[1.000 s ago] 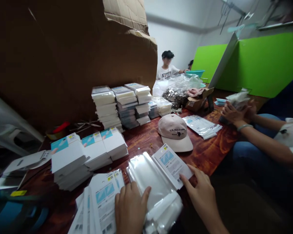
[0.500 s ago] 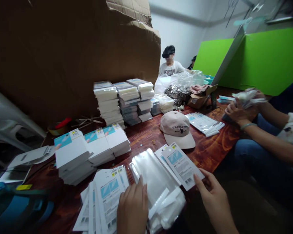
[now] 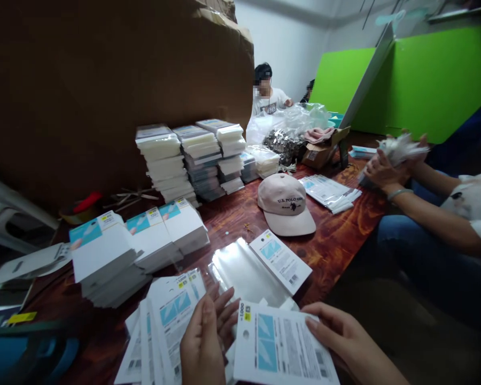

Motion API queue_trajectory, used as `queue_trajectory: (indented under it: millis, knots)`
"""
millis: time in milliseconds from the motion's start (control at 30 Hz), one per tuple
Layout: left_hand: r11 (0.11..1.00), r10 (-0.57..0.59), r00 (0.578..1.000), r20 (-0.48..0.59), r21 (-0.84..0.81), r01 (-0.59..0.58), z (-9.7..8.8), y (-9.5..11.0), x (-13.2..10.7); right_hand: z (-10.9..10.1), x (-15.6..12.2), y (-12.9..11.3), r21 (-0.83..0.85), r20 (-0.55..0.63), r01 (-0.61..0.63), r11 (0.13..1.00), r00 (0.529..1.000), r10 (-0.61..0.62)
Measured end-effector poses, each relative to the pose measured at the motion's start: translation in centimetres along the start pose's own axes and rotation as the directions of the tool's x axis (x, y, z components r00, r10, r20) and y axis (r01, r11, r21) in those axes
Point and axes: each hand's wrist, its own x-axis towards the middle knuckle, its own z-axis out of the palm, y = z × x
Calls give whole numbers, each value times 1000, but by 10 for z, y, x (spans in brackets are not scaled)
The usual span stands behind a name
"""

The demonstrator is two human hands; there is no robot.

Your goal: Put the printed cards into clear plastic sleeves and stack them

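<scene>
Reddish-brown wood grain covers the table, with the person's bare hands at its near side. From the lower right the right hand reaches inward, pinching the edge of a printed hang-hole card, thumb on its face and fingers behind; the card is turned sideways, its hole end towards the left hand. That left hand is half raised and opened out, palm facing the card, thumb uppermost, fingers slightly apart; whether its fingertips touch the card cannot be told. Just left of the left hand spreads a fan of matching cards. Right beyond both hands lie clear plastic sleeves, with a single printed card along their right side, ahead of the right hand. Farther off to the left hand's left rise blocks of white cards; ahead of the right hand sits a beige cap, film-wrapped cards behind it. Well to the right of the right hand, a co-worker's hands hold a bunch of clear packets. Far ahead stand tall card stacks, a small cardboard box bearing pink cloth, and green panels.
</scene>
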Motion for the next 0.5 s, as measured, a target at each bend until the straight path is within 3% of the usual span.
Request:
queue_trajectory:
  millis: [100,267,400,500]
  knots:
    - [985,-82,997,4,-153,81,1,0,-4,6,6,1,56,25,15,998,1000,-16]
    - [964,-153,988,-11,-223,147,0,1,-12,9,8,-7,0,3,75,997,997,-75]
    - [930,-167,985,45,-323,173,-5,11,-11,8,0,-18,-99,49,31,995,998,-26]
    - [925,-189,980,64,-323,199,-6,13,-14,14,0,-20,-55,11,48,997,999,-47]
